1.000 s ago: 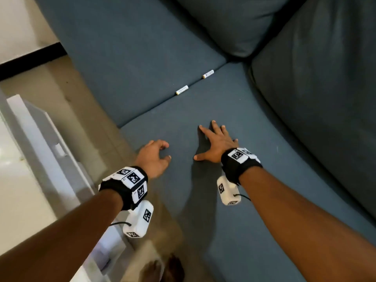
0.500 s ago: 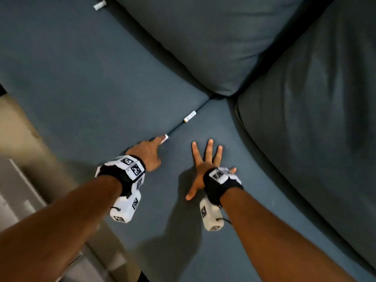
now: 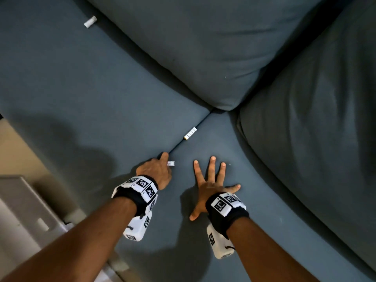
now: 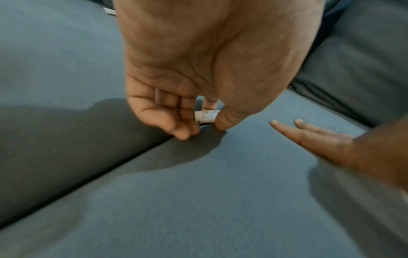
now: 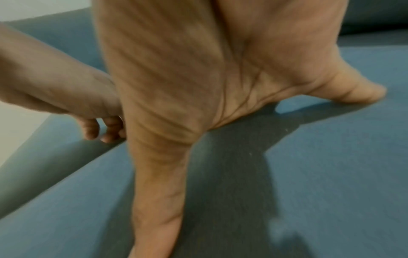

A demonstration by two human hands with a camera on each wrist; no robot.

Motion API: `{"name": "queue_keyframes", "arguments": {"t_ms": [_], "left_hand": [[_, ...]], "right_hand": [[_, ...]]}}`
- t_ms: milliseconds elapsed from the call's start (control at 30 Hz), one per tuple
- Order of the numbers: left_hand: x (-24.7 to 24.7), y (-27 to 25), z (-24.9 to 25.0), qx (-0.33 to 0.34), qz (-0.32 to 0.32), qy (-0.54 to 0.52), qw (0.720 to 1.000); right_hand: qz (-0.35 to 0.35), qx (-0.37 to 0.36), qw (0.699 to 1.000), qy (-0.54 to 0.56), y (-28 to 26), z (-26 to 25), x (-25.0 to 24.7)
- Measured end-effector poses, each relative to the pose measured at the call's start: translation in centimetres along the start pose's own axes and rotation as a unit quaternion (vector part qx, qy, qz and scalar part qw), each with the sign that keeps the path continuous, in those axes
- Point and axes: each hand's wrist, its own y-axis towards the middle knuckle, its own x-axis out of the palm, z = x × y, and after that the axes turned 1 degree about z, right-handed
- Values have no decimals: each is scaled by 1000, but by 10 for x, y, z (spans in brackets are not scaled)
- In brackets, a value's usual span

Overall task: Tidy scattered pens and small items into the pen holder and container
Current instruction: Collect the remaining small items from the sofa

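A small white battery [image 3: 171, 163] [image 4: 206, 117] sits at the seam between two blue sofa seat cushions, pinched between the thumb and curled fingers of my left hand [image 3: 165, 162] [image 4: 205, 129]. A second white battery [image 3: 190, 133] lies further up the same seam, untouched. Another small white cylinder [image 3: 90, 21] rests far off at the top left, by the back cushion. My right hand [image 3: 209, 176] [image 5: 187, 87] lies flat on the right seat cushion [image 3: 254, 200] with its fingers spread and holds nothing. No pen holder or container is in view.
Two large back cushions [image 3: 203, 47] [image 3: 315, 119] meet at the sofa's corner just beyond the seam. A pale piece of furniture [image 3: 24, 210] and tan floor [image 3: 16, 149] lie at the lower left, past the sofa's front edge.
My left hand reached forward to the seam and closed on the nearer battery, which now sticks out sideways from its fingers. The right hand slid forward and stays spread flat.
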Motion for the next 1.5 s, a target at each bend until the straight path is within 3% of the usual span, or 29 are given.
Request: {"name": "queue_keyframes", "arguments": {"t_ms": [67,167,233,300,433,667,767,867,967,1033,1100,1167,1233,1267,1400,1433,1500], "left_hand": [[6,-1,2,12,21,19,1000],[8,-4,-4,20,35,19,999],[6,-3,-12,15,18,-39,999],[1,-1,-23,-11,5,-160,987],[-16,1,-52,-57,10,-448,892],[-65,24,-122,-69,-5,-594,801],[-83,35,-159,-90,-10,-636,766],[-102,49,-183,-108,-29,-673,731],[-119,63,-203,-131,-61,-720,679],[-130,75,-216,-150,-46,-753,640],[-140,87,-232,-170,-17,-769,616],[-149,98,-248,-170,5,-763,623],[-157,105,-262,-152,28,-746,647],[-161,108,-270,-139,52,-727,670],[-168,114,-303,-118,193,-483,846],[-167,116,-312,-122,196,-447,864],[-162,120,-323,-120,174,-440,873]], "right_hand": [[27,-10,999,-22,-5,-4,0],[146,-24,989,7,-8,-16,-14],[255,-39,961,103,5,-19,-34],[309,-73,928,194,28,-24,-57],[312,-69,915,246,70,-50,-85],[298,-41,942,146,68,-61,-102],[332,-28,924,190,62,-88,-100],[328,-161,863,348,49,-142,-111],[329,-323,834,304,38,-215,-133],[366,-363,814,268,49,-255,-153],[409,-341,797,285,76,-281,-175],[414,-286,808,305,106,-297,-197],[389,-240,841,289,133,-312,-218],[378,-228,858,264,146,-319,-229],[365,-259,886,122,183,-345,-277],[366,-264,888,87,192,-354,-292],[373,-259,891,18,204,-369,-323]]}}
